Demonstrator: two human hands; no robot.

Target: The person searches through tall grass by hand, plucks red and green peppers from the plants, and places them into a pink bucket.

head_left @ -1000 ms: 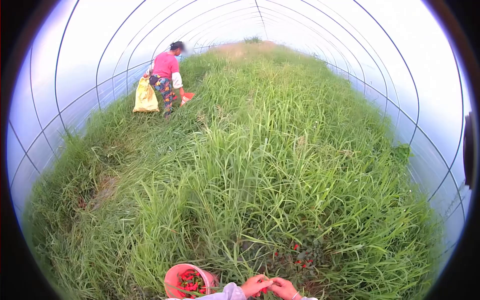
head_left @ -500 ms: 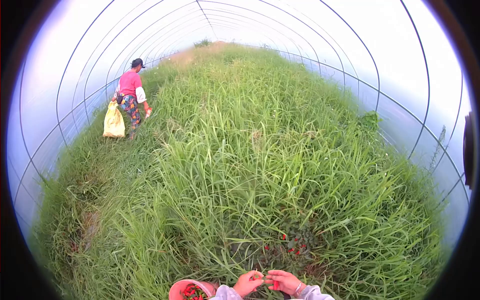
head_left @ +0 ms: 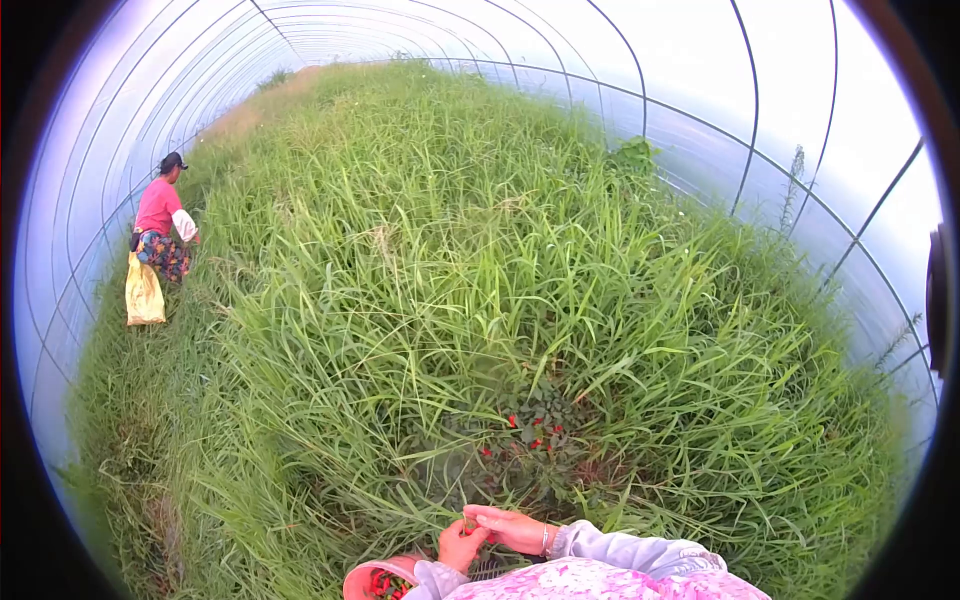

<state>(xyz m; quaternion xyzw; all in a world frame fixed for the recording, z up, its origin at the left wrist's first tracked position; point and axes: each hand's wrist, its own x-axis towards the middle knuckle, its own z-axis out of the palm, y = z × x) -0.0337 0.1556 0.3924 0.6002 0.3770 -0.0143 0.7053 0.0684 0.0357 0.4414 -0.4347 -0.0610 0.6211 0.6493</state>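
Note:
Low in front of me my two hands meet above the grass. My left hand is closed, fingers curled round red peppers that show in part. Against it lies my right hand, its fingers fairly straight and cupped, with a bit of red pepper showing under them. Beside my left forearm stands a pink bucket, cut off by the frame's lower edge, with red peppers and some green in it. Ahead of my hands, a low dark-leaved plant bears several red peppers.
Tall grass surrounds the plant and fills the tunnel's middle. A person in a pink top bends at the left with a yellow sack. Metal hoops and plastic sheeting form the walls.
My view has turned right, so the tunnel and the person shift left. The person now bends lower. My hands have come together, and more of my sleeve and patterned clothing shows.

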